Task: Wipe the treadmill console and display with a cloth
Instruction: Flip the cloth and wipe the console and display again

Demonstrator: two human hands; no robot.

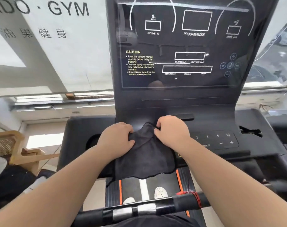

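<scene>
A dark grey cloth [146,158] lies spread over the middle of the black treadmill console [77,128], its lower edge hanging over the console's front. My left hand [116,140] grips the cloth's upper left part with curled fingers. My right hand [172,130] pinches the bunched top of the cloth. Above them rises the dark glossy display [180,46], switched off, with white outlines and a CAUTION text. To the right of my right hand is the console's key panel [216,140] with numbers and plus and minus signs.
A black handlebar [139,210] with metal grip sensors and a red cord crosses in front of me. Below are the belt [133,187] and my white shoes [160,192]. A round cup holder [92,141] sits left on the console. A wooden chair [16,149] stands left, windows behind.
</scene>
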